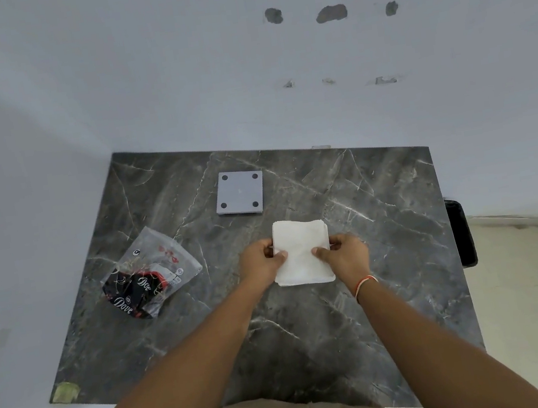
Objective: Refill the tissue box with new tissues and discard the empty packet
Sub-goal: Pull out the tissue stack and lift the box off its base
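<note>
White tissue stack (302, 251) held over marble table (313, 336), centre; left hand (262, 262) and right hand (345, 255) each closed on a side edge, thumbs on top. Packet (150, 277) lies left, apparently emptied, not yet discarded. Grey box (239, 192) farther back, feet up. Judgement: unpacking done; loading and disposal outstanding.

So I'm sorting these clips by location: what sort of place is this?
Probably a plain room indoors, maybe at home: a dark marble table pushed against a bare white wall with chipped patches, pale floor tiles, and a black bin beside the table.
</note>
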